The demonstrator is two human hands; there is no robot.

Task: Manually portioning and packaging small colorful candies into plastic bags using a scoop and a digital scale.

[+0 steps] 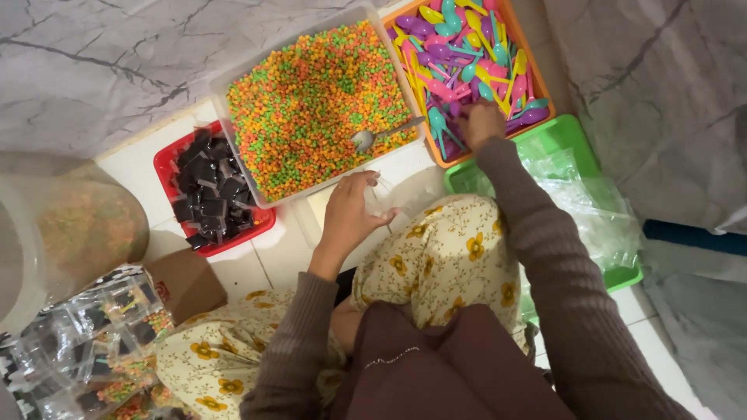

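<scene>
The orange tray (537,93) of plastic spoons is cut off at the top edge, the right hand (481,123) hides its fingertips among them, and the big tub (70,225) at left is blurred and cropped.

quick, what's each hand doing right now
Left hand: closed on a small clear bag.
Right hand: reaching into the orange tray of plastic spoons; grip cannot be told.

Right hand (481,122) reaching into orange tray (545,105) of coloured plastic spoons (459,54), left hand (348,215) pinching a small clear bag (380,198) beside clear tub (233,78) of orange-green pellets (311,101), metal spoon (373,136) lying in pellets, red tray (165,159) of black sachets (208,190) to the left, green tray (572,132) of clear bags (583,202) to the right, white tiled floor (272,257).
</scene>
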